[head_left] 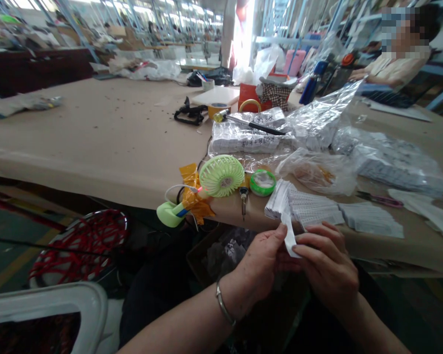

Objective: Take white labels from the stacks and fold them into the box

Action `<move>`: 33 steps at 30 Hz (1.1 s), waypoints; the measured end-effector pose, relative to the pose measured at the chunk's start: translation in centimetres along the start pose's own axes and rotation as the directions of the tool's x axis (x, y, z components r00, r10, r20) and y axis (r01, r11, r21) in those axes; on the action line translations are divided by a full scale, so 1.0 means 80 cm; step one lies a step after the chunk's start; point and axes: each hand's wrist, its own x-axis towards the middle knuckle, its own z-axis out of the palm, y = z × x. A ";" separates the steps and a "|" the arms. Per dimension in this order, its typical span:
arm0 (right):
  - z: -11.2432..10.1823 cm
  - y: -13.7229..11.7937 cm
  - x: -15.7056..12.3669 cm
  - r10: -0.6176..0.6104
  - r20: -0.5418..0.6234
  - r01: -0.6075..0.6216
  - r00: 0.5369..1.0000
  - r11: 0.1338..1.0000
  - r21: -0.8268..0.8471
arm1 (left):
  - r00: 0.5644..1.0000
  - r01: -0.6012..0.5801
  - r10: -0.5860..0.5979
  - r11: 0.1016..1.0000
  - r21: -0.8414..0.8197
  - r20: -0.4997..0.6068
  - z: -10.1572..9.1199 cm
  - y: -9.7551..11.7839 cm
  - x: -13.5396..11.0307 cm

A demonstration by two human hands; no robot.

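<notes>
A narrow white paper strip (290, 238) is pinched between my two hands just off the table's front edge. My left hand (260, 258), with a metal bangle on its wrist, grips the strip's left side between thumb and fingers. Fingers of my right hand (327, 260) close on its lower right end. Right behind them, fanned stacks of printed white labels (312, 206) lie along the table edge. A green roll of tape (263, 182) and a soldering-iron-like tool (244, 199) with a metal tip sit to the left of the stacks.
A green fan (221, 176) is taped to the table edge. Plastic-wrapped label bundles (243, 135) and a clear bag (321, 172) lie behind. Pink-handled snips (386, 200) rest at right. A red-filled basket (83, 246) and white stool (92, 305) stand left; another person (398, 64) sits far right.
</notes>
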 end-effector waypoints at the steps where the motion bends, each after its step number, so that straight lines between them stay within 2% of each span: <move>1: -0.002 -0.009 -0.003 -0.015 0.021 0.015 1.000 1.000 0.016 | 1.000 0.000 0.000 1.000 -0.025 -0.005 0.001 -0.001 -0.001; 4: -0.006 -0.024 -0.012 -0.050 0.067 0.046 0.996 0.997 0.058 | 0.999 -0.009 0.008 1.000 -0.019 -0.054 0.002 -0.003 -0.004; 6: -0.010 -0.016 -0.017 -0.045 0.065 0.041 0.997 0.997 0.068 | 0.996 0.018 -0.015 0.999 0.035 -0.090 0.002 -0.004 -0.007; 8: -0.014 0.005 -0.020 0.005 0.035 -0.005 0.999 1.000 -0.011 | 0.991 0.063 -0.049 0.991 0.114 -0.123 0.001 -0.006 -0.009; 10: -0.018 0.032 -0.023 0.078 0.016 -0.074 0.997 0.981 -0.181 | 0.987 0.092 -0.063 0.976 0.198 -0.146 -0.001 -0.008 -0.011; 12: -0.020 0.054 -0.026 0.115 0.051 -0.093 0.992 0.944 -0.316 | 0.988 0.094 -0.060 0.965 0.243 -0.143 -0.003 -0.011 -0.012; 14: -0.019 0.068 -0.029 0.110 0.080 -0.073 0.991 0.925 -0.373 | 0.988 0.100 -0.066 0.963 0.251 -0.140 -0.005 -0.014 -0.013; 16: -0.018 0.074 -0.030 0.090 0.061 -0.060 0.994 0.922 -0.382 | 0.986 0.115 -0.080 0.960 0.254 -0.147 -0.007 -0.017 -0.013; 21: -0.020 0.077 -0.028 0.085 -0.002 -0.081 0.996 0.937 -0.339 | 0.978 0.152 -0.108 0.954 0.258 -0.176 -0.009 -0.021 -0.012; 25: -0.025 0.080 -0.026 0.128 -0.070 -0.142 0.989 0.953 -0.267 | 0.971 0.190 -0.148 0.954 0.231 -0.188 -0.008 -0.019 -0.011; 29: -0.028 0.062 -0.022 0.134 -0.181 -0.158 0.974 0.979 -0.127 | 0.959 0.258 -0.236 0.956 0.138 -0.155 -0.003 -0.013 -0.012; 31: -0.027 0.042 -0.019 0.084 -0.109 -0.085 0.991 0.996 -0.008 | 0.954 0.289 -0.280 0.954 0.078 -0.110 0.000 -0.008 -0.012; 33: -0.023 0.021 -0.018 -0.016 0.031 0.012 0.999 0.993 0.115 | 0.960 0.271 -0.269 0.963 0.015 -0.076 0.003 -0.006 -0.012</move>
